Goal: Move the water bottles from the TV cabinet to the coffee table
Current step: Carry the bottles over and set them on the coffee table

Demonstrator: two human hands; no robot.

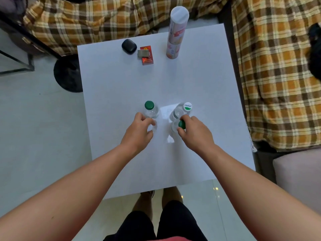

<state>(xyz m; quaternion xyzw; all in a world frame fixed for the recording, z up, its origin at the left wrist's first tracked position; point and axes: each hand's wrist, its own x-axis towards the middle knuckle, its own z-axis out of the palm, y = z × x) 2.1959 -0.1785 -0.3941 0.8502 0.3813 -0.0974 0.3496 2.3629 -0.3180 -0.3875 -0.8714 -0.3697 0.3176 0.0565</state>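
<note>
Several clear water bottles stand on the white coffee table (199, 75). A green-capped bottle (150, 108) and a white-capped bottle (182, 109) stand free, side by side. My left hand (140, 129) is closed around the top of a third bottle (153, 126) just in front of the green-capped one; its cap is hidden. My right hand (194, 133) grips another green-capped bottle (178, 125) near its cap, right in front of the white-capped one. Both held bottles stand upright and seem to rest on the table.
At the table's far end stand a tall snack tube (176, 33), a black earbud case (129, 46) and a red pack with a lighter (146, 54). A plaid-covered sofa (278, 84) runs behind and to the right. A black round stand base (66, 75) sits left.
</note>
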